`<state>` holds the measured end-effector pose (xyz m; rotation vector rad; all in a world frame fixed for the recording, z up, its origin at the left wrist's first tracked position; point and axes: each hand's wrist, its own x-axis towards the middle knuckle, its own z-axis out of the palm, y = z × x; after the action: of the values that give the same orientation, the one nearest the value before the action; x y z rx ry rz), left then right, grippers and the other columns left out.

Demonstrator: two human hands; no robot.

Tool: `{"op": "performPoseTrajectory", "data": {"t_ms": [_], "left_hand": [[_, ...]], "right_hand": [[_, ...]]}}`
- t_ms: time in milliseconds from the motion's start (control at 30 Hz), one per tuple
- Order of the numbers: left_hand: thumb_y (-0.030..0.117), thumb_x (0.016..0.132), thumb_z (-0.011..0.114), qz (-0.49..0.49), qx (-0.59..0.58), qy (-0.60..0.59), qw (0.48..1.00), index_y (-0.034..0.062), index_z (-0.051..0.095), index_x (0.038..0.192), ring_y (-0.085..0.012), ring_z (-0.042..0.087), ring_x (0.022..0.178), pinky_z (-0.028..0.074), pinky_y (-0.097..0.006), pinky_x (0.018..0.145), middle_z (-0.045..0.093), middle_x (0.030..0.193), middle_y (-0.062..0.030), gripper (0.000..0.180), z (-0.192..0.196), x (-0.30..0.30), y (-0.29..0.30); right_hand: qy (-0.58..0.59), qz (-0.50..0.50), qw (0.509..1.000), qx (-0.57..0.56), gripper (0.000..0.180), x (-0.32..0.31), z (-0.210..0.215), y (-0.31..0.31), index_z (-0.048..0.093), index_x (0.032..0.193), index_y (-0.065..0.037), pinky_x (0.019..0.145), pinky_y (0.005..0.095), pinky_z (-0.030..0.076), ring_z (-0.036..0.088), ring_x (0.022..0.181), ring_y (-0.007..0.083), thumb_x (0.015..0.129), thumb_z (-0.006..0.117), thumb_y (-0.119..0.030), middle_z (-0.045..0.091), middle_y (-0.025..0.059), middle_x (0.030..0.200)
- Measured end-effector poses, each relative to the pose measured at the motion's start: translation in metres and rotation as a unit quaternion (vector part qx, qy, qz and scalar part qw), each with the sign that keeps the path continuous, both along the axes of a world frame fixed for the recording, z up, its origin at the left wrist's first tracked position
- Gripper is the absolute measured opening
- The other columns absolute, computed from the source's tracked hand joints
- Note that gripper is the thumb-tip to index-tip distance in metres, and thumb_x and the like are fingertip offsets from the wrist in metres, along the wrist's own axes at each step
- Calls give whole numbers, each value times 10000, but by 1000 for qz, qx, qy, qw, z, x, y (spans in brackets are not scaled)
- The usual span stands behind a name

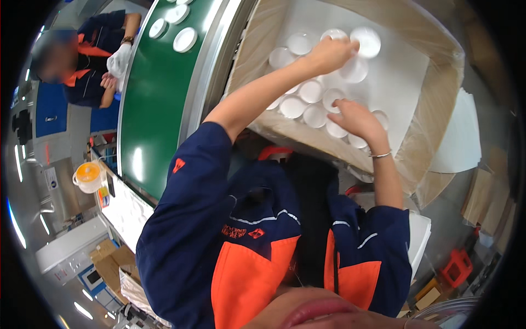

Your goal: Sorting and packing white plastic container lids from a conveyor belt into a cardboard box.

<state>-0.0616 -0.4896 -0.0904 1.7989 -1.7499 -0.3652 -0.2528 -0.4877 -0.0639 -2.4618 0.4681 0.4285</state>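
While lids (304,97) fill only the box's (433,104) near part, the left hand (330,54) grips one lid (366,41) — the right hand (353,118) spreads flat on the rows — much white liner (402,77) left bare.

Left hand (330,53) outstretched, right hand (353,118) nearer.

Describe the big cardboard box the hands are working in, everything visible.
The cardboard box is large, brown and open-topped, lined with white sheeting, beside the green conveyor. White round lids lie in rows on its floor. The left hand reaches deep in, holding a lid; the right hand rests on the nearer lids.
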Motion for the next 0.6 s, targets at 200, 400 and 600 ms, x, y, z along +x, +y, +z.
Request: {"op": "performPoseTrajectory", "data": {"t_ms": [200,400,600], "left_hand": [[25,826,543,-40,26,-287,957,170,537,1126,-270,625,927,433,-448,768,607,1011,-81,333,-82,6,-15],[27,807,578,36,107,-213,971,181,485,1293,-268,643,866,486,-421,776,577,1190,-113,518,-31,-10,48],[-106,742,537,52,-140,414,898,277,107,1516,-130,570,657,509,-257,660,248,1521,-183,965,127,-30,173]], "right_hand": [[-54,-5,998,-44,323,-1,-4,-3,601,904,16,726,429,512,640,822,340,860,602,-304,636,200,890],[-215,-26,975,-37,255,-9,-1,-10,617,1040,-4,665,358,507,631,712,255,859,609,-182,667,127,927],[-445,-216,832,249,725,6,115,37,303,1444,-150,609,189,426,422,583,46,792,524,80,450,136,1381]]}}
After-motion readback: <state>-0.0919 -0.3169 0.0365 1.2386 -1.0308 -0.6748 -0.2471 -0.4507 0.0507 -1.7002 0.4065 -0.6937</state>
